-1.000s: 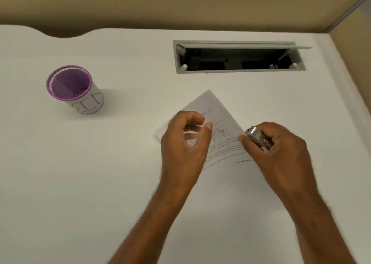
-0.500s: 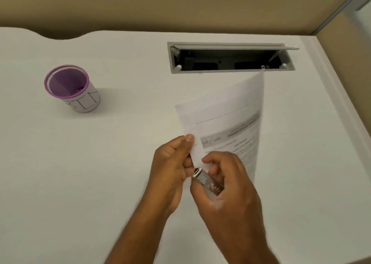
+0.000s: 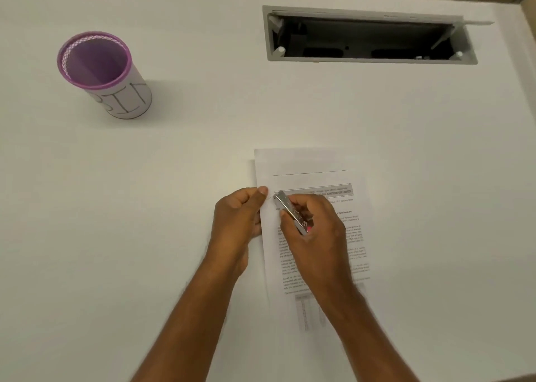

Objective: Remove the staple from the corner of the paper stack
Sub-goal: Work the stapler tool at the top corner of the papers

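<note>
The printed paper stack (image 3: pixel 301 167) lies flat on the white desk (image 3: pixel 145 207), its top edge pointing away from me. My left hand (image 3: pixel 237 219) pinches the stack's left edge between thumb and fingers. My right hand (image 3: pixel 316 233) rests on the page and grips a small silver metal staple remover (image 3: pixel 290 212), whose tip points up-left near my left thumb. The staple itself is too small to make out.
A purple mesh cup (image 3: pixel 98 71) with a white label reading BIN stands at the back left. An open grey cable hatch (image 3: pixel 368 36) is set into the desk at the back right. The desk's right edge meets a tan wall.
The stack, held upright half a second ago, now lies flat on the desk. Both hands came down with it, and the remover's tip now sits near the left edge of the page.
</note>
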